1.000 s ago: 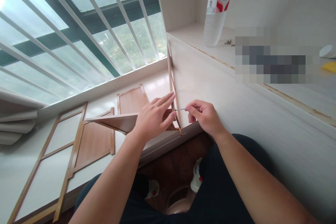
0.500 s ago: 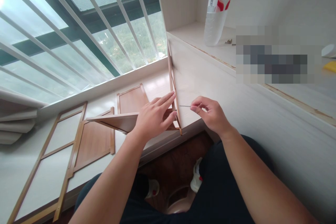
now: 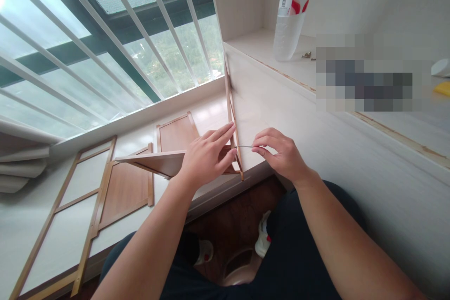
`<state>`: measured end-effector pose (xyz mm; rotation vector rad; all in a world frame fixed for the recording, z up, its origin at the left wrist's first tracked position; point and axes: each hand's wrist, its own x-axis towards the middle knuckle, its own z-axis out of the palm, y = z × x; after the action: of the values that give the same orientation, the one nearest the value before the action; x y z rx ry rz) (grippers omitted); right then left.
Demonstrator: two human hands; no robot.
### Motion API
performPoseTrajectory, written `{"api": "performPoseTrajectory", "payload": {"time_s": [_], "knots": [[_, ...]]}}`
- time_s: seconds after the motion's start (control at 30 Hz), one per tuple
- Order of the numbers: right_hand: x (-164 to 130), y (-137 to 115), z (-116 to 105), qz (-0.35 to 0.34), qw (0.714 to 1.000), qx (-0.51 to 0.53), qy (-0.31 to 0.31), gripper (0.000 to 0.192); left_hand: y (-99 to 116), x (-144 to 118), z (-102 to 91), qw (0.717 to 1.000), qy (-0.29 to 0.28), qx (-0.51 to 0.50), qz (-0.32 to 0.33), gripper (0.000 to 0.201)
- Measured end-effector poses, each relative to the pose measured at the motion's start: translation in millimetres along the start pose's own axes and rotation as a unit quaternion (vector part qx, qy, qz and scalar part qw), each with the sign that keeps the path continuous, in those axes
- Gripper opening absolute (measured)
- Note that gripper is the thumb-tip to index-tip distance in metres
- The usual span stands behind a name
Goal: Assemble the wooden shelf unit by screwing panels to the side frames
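Observation:
My left hand (image 3: 206,157) lies over the right end of an upright wooden panel (image 3: 165,164), its fingers on the far side and its thumb on the near side. Its fingertips reach a narrow wooden frame (image 3: 238,161) standing against the white side wall. Between the thumb and fingers of my right hand (image 3: 279,152) is a thin metal rod (image 3: 245,146), pointing left. The rod's tip meets the frame's edge close to my left thumb. Whether it sits in a hole or screw there is too small to tell.
Flat on the white ledge lie a wooden ladder-like frame (image 3: 77,206), a brown panel (image 3: 126,180) and another panel (image 3: 177,132). A water bottle (image 3: 290,23) and small metal fittings (image 3: 307,55) stand on the right-hand shelf. A barred window (image 3: 140,33) is behind.
My right hand has moved slightly left with the metal rod, bringing its tip to the wooden frame's edge. My left hand and the panel have stayed in place.

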<state>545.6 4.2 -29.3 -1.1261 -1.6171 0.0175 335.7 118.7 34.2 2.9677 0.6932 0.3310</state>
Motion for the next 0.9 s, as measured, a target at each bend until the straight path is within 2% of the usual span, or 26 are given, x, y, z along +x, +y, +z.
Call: {"api": "performPoseTrajectory", "payload": {"time_s": [0.9], "knots": [[0.1,3.2,-1.3,-0.03,0.996,-0.079,-0.025,0.012,1.4,0.3,-1.7,1.0,-0.005,0.0,-0.005,0.062]]}}
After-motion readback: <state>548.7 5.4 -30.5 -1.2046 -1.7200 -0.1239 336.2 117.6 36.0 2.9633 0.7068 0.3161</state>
